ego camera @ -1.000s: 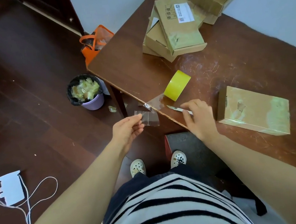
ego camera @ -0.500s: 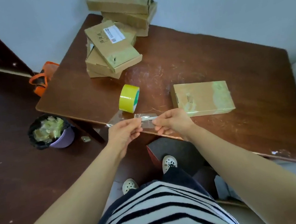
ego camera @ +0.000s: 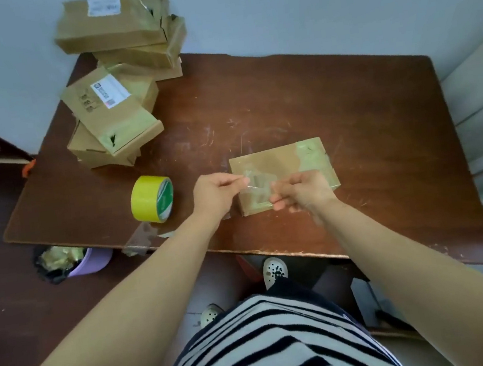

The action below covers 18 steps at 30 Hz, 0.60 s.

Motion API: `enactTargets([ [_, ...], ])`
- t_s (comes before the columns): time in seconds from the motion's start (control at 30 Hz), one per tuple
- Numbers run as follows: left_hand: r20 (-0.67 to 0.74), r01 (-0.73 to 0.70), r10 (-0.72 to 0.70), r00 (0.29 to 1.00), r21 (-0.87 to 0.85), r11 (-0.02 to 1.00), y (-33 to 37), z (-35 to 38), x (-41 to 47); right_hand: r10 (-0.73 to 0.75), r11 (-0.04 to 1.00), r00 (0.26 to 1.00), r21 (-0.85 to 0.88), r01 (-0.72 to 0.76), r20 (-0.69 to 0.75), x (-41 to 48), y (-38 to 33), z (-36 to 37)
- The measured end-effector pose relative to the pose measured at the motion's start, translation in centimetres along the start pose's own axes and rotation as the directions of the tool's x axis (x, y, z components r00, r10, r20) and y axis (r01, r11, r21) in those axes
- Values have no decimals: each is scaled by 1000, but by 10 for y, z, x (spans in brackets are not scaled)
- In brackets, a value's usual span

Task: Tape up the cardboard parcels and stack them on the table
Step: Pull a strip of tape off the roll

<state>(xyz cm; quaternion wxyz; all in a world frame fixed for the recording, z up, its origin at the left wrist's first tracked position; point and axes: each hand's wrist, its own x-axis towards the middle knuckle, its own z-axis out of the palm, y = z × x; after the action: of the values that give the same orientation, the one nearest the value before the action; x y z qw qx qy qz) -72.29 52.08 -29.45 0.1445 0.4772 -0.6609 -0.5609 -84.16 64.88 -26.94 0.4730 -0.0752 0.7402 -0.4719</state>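
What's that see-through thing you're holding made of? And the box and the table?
The clear strip looks like thin plastic tape: glossy, see-through, crinkled. The parcel looks like brown cardboard, matte, with shiny taped patches. The table seems dark wood or veneer, scratched and worn pale.

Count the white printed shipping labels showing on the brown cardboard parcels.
2. One white label is on the top parcel of the back pile by the wall; the other label is on the front-left pile's upper parcel. Covered faces may hide more.
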Motion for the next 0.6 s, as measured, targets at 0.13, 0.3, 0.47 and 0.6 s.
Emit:
enactTargets([
  [0.13, 135, -77, 48, 990, 222, 972, 20, 15, 24, 75, 988, 997, 133, -72, -18, 9, 5, -11],
  [0.3, 246, -143, 46, 968, 392, 909, 36, 21, 49, 187, 949, 982, 260, -176, -17, 15, 7, -2],
  [0.47, 369, -221, 38, 929, 470, 855, 41, 14, 73, 208, 925, 975, 339, -169, -82, 18, 13, 15],
  [0.6, 467, -321, 65, 882, 494, 808, 37, 14, 85, 221, 920, 961, 362, -148, -169, 17, 19, 31],
])
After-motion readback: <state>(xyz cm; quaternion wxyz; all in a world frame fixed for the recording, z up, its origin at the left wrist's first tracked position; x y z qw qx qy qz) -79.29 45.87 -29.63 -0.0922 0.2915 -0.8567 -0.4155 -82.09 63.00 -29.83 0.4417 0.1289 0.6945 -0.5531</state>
